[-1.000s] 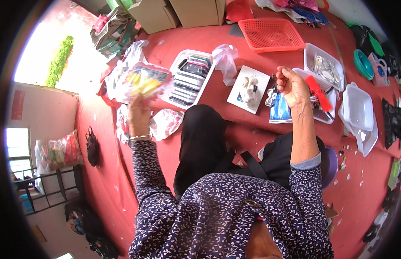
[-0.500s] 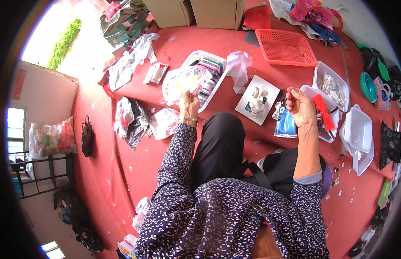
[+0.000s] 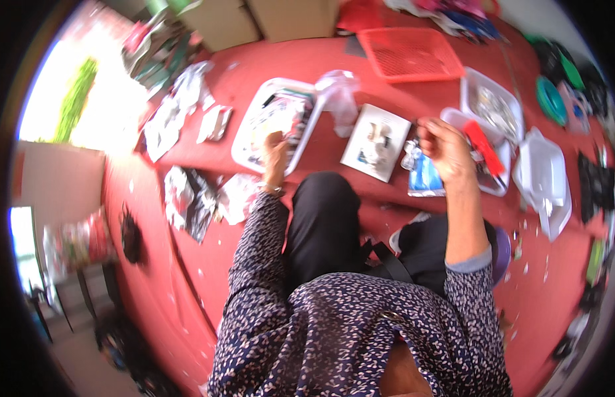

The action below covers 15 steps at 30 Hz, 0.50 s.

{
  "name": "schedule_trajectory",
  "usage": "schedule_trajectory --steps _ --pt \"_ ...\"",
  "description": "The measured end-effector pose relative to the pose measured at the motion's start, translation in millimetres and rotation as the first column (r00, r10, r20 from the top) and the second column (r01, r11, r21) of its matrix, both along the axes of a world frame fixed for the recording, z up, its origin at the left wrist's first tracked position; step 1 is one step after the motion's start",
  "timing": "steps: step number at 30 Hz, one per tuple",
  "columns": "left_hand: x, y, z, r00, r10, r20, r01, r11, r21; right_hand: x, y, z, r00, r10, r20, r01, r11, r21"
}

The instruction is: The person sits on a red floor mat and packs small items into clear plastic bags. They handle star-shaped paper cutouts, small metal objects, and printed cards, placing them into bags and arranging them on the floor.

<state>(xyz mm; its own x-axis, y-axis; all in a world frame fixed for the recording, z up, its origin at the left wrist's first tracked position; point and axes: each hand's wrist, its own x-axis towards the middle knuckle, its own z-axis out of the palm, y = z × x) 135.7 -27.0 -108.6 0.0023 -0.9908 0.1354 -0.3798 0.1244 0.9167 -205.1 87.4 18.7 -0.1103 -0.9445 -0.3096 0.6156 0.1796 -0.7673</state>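
My left hand [image 3: 275, 159] reaches into a white plastic basket [image 3: 309, 130] filled with packaged goods. Its blurred fingers are curled on a clear plastic bag [image 3: 260, 127] that now lies inside the basket. My right hand [image 3: 447, 153] is raised on the right, thumb and fingertips pinched together; whatever they may hold is too small to make out. Just behind that hand lies a blue packet [image 3: 424, 177]. Between my hands, a white card or flat box [image 3: 360, 159] has small pale and dark items [image 3: 379, 140] on it.
An orange-red basket [image 3: 413, 56] stands at the back. White tubs [image 3: 544, 173] and a tray of wrapped items [image 3: 496, 109] line the right, with a red strip [image 3: 483, 147] nearby. Plastic bags [image 3: 337, 92] and small packs [image 3: 215, 124] lie about on the red floor covering [image 3: 267, 59].
My left hand has brought the clear bag from the basket's left rim to inside it. My right hand has shifted slightly. The whole view has turned a little and blurred.
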Motion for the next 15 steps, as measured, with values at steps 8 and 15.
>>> schedule_trajectory --steps 8,15 --pt "37 -22 5 0.579 -0.020 0.815 0.186 0.977 -0.108 13 -5 8 0.997 -0.026 -0.075 0.031 0.997 0.068" --pt "65 -80 -49 0.517 -0.245 0.820 0.246 0.960 0.131 17 -2 7 0.997 0.002 -0.080 0.001 0.999 0.042"
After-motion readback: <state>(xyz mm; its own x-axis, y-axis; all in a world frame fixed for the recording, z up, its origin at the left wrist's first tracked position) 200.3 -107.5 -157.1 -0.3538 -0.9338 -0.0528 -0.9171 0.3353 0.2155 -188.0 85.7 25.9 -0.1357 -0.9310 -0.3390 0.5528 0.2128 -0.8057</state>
